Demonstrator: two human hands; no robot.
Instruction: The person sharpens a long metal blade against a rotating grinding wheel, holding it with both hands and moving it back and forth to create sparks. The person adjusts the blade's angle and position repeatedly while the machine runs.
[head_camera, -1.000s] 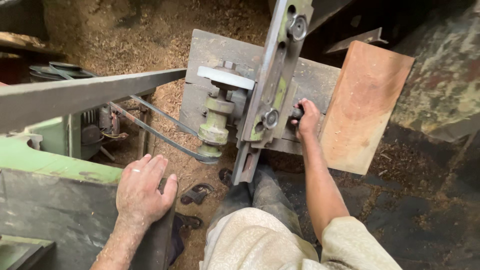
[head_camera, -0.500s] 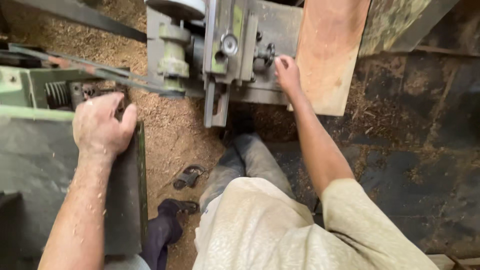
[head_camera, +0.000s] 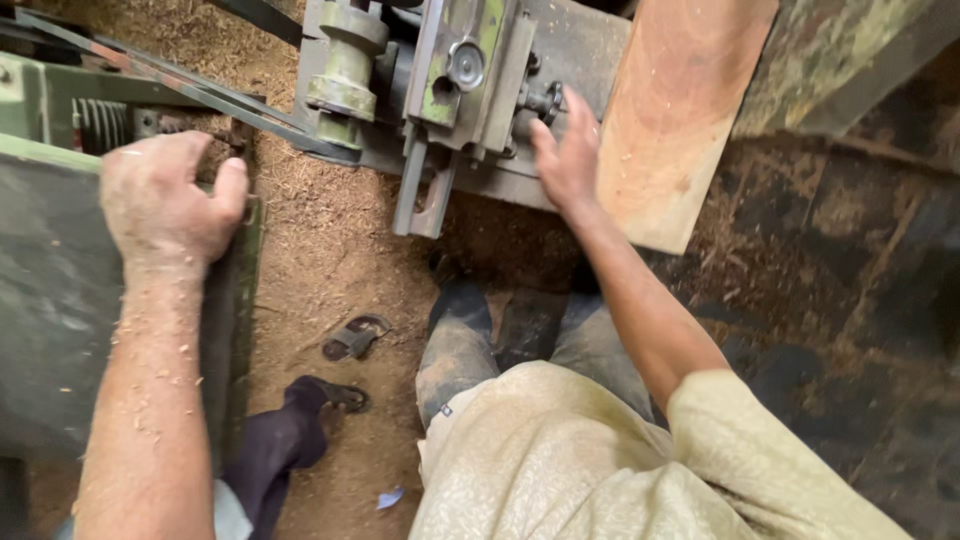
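Left hand (head_camera: 165, 195) is curled over the edge of the green machine table (head_camera: 60, 300), gripping it. Right hand (head_camera: 568, 150) sits half open, fingertips on the small dark knob (head_camera: 545, 100) of the grey metal assembly (head_camera: 450, 90), just beside a leaning wooden board (head_camera: 680, 120).

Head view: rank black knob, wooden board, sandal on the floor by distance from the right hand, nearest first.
From the right hand:
1. Black knob, at its fingertips, on the machine.
2. Wooden board, just to its right.
3. Sandal, lower left on the sawdust floor.
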